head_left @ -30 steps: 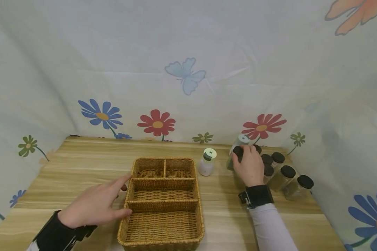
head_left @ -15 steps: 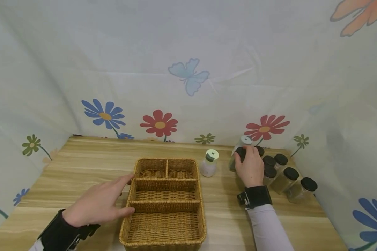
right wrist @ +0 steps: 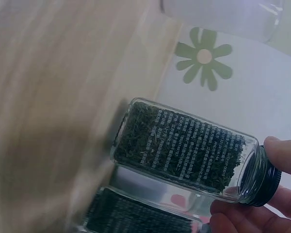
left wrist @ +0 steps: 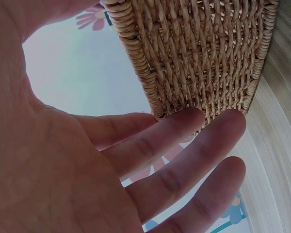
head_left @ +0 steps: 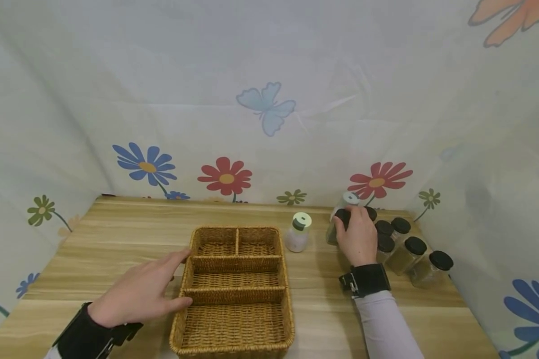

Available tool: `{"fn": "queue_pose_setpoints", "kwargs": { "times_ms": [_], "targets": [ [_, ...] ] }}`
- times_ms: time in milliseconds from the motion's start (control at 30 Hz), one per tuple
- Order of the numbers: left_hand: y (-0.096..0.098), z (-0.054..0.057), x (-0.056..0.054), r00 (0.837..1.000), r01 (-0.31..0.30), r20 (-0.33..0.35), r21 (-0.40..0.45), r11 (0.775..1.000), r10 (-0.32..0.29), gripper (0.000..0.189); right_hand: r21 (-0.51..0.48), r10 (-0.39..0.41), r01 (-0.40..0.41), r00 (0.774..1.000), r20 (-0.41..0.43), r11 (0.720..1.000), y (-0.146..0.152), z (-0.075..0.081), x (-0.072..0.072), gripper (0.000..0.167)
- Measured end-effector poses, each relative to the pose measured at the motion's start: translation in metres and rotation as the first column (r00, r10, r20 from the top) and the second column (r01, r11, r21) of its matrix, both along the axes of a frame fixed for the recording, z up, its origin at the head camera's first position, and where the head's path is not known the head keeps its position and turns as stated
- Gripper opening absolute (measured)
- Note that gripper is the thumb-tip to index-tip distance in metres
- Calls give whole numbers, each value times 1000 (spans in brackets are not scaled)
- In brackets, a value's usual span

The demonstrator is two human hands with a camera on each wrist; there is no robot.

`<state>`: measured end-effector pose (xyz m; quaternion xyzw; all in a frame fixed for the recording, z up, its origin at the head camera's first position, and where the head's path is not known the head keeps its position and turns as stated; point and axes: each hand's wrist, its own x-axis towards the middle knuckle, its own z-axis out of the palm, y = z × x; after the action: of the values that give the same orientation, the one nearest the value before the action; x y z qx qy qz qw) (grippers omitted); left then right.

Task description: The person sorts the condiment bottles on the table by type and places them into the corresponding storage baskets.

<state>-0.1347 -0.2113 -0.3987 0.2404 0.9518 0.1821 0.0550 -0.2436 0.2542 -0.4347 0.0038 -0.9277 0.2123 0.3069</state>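
My left hand (head_left: 139,286) rests at the left side of a woven wicker basket (head_left: 233,288). Its thumb lies on the rim, while fairly straight fingers (left wrist: 169,160) touch the end of the woven wall (left wrist: 203,53) in the left wrist view. At the back right, my right hand (head_left: 358,237) pinches the black lid (head_left: 343,215) of a glass spice jar (right wrist: 184,150). Dark green dried flakes fill most of that jar, and white print covers its side. It stands upright at the table. A second dark-filled jar (right wrist: 136,213) is close beside it.
Several black-lidded jars (head_left: 406,255) stand right of my right hand. Behind it is a bottle with a pale lid (head_left: 350,198). A white bottle with a light green top (head_left: 298,233) stands between basket and jars. A flower-printed curtain (head_left: 269,149) borders the wooden table (head_left: 130,224).
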Motion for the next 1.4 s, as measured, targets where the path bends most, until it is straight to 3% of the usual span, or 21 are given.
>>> {"fn": "queue_pose_setpoints", "kwargs": {
  "times_ms": [300,667,800,933,1133,1400],
  "targets": [
    [3,-2,-2,999,-8,-47,-9,1000,7,93,-4,15,-15,1000,-8,1000,-6,23,11,43],
    [6,-5,-3,995,-18,-97,-21,1000,16,91,23,44,-42,996,-82,999,-16,48,25,43],
    [9,-7,-4,986,-34,-161,-8,999,32,88,23,54,-52,993,-105,998,-20,56,32,44],
    [18,-8,-8,968,-45,-247,27,999,51,84,23,66,-64,990,-127,998,-24,63,38,43],
    [43,2,-14,941,-7,-335,106,994,42,70,16,94,-93,984,-153,996,-34,73,50,41],
    [69,21,-10,930,58,-366,206,977,22,58,-37,207,-217,962,-179,976,-51,85,65,39]
  ]
}}
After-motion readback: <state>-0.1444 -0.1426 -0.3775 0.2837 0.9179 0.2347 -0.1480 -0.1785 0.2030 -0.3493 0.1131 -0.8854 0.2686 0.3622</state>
